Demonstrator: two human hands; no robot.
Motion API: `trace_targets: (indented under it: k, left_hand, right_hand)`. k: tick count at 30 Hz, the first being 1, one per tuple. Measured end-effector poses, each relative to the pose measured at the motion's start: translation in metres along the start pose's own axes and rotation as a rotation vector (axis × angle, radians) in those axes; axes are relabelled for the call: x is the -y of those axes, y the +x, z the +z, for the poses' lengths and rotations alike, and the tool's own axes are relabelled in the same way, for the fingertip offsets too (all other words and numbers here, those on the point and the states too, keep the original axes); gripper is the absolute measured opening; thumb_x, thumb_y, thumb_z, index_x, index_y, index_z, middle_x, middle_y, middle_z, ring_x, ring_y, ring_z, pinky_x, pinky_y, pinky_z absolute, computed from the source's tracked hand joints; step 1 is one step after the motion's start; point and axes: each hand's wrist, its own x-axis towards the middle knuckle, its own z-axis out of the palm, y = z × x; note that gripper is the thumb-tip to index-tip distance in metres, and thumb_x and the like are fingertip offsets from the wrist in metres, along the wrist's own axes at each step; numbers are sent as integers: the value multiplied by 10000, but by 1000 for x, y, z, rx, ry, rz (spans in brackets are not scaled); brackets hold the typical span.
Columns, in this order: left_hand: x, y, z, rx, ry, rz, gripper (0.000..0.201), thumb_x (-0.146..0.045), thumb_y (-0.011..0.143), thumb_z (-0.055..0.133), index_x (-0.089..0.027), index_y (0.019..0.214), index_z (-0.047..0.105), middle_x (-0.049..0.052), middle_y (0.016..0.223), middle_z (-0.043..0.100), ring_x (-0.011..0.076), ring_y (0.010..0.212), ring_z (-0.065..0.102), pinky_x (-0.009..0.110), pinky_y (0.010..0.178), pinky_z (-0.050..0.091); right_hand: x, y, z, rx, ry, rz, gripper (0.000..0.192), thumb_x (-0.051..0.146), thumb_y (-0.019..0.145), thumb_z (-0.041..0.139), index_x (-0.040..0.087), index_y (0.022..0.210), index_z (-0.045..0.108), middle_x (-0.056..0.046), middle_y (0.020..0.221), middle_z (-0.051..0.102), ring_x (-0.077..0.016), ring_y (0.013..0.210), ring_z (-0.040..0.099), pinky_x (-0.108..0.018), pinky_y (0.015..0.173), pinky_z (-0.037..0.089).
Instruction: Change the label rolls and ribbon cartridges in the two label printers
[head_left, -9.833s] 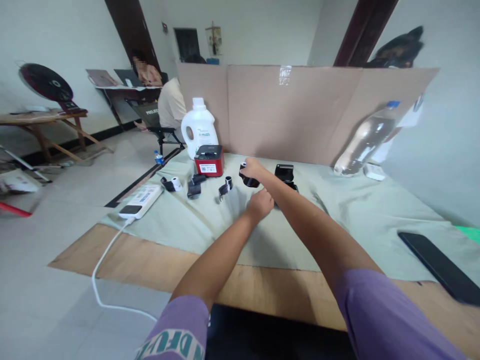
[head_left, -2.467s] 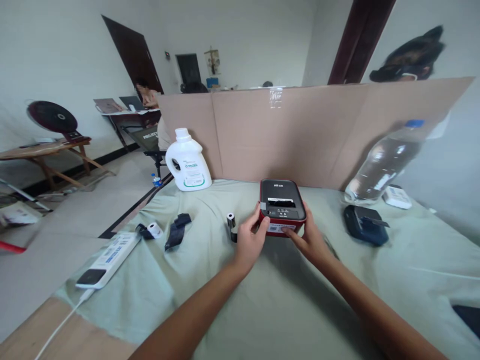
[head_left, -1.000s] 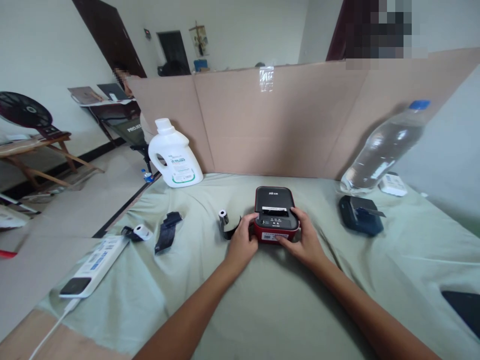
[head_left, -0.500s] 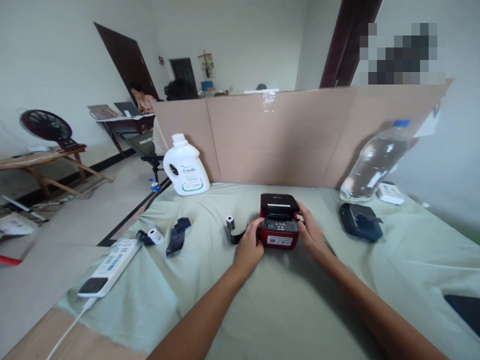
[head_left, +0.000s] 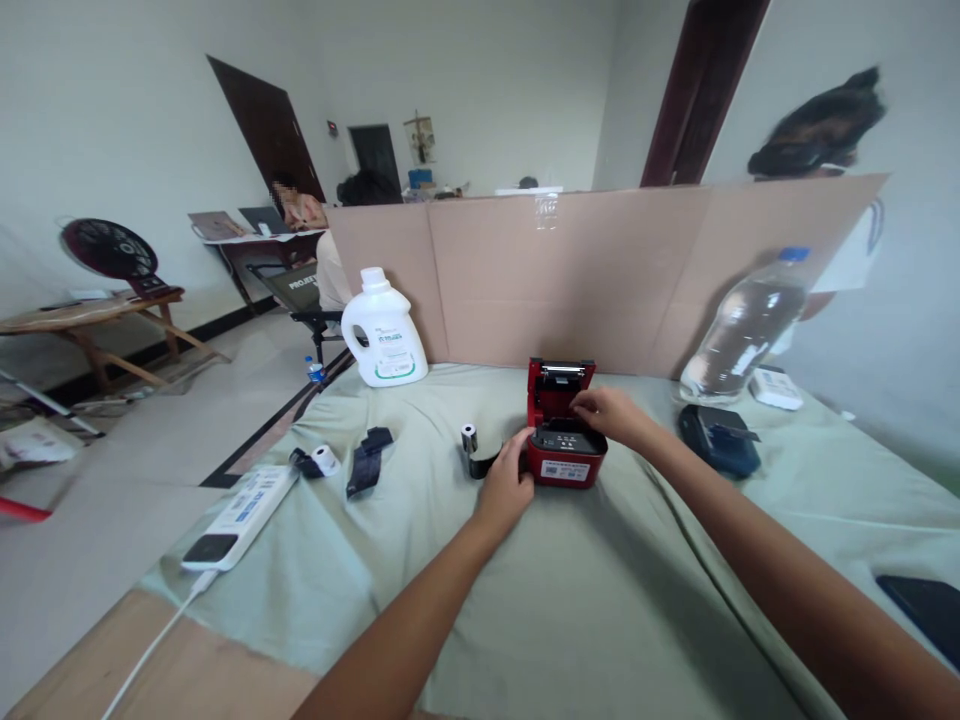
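Observation:
A small red and black receipt printer (head_left: 568, 462) stands on the cloth in front of me, its lid (head_left: 541, 395) raised. My left hand (head_left: 504, 484) holds the printer by its left side. My right hand (head_left: 611, 414) is at the right of the raised lid, over the paper bay. Its fingers are pressed together, and whatever they pinch is hidden. Just left of my left hand, a small paper roll (head_left: 469, 434) stands with a dark strip trailing from it. Farther left lie a second paper roll (head_left: 325, 460) and a dark strip of paper (head_left: 365, 468).
A white power strip (head_left: 244, 520) lies at the left edge. A white jug (head_left: 390, 340) and a cardboard screen (head_left: 562, 290) stand behind. To the right are a large water bottle (head_left: 742, 335), a dark device (head_left: 718, 440) and a phone (head_left: 922, 605). People are beyond the screen.
The printer's lid has swung up from closed. My right hand has moved from the printer's right side to beside the raised lid. My left hand stays on the printer.

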Motion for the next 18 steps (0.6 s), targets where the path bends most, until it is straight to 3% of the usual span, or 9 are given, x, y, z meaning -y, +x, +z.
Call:
trace_targets:
  k: [5,10,14,18]
  left_hand:
    - [1,1,-3,-31,50,97,811,46,684,432,-235,1435,556,59,1509,540,235,1435,462,445,1252,329]
    - [3,0,-5,-8,36,79,840,26,715,438,-250,1505,509,63,1516,538,238,1377,494,424,1183,403]
    - [1,0,-6,6,12,44,835,9,723,450,-256,1513,506,67,1489,551,237,1343,509,403,1148,426]
    - [-2,1,-7,15,-1,52,836,1,722,446,-238,1521,496,75,1473,562,242,1335,509,412,1148,426]
  right_hand:
    - [15,20,-11,341,-95,-148,365,96,817,582,204,1089,801,-85,1125,783,-266,1058,699,-329,893,516]
    - [37,38,-13,649,-208,21,593,-3,716,573,205,1244,746,-87,1179,766,-249,1055,711,-275,818,511]
    - [48,49,-6,708,-278,101,527,18,703,606,152,1187,763,-144,1105,767,-295,946,727,-322,748,525]
    - [51,47,-9,661,-279,111,461,14,724,607,127,1149,746,-161,1116,748,-292,944,706,-316,723,503]
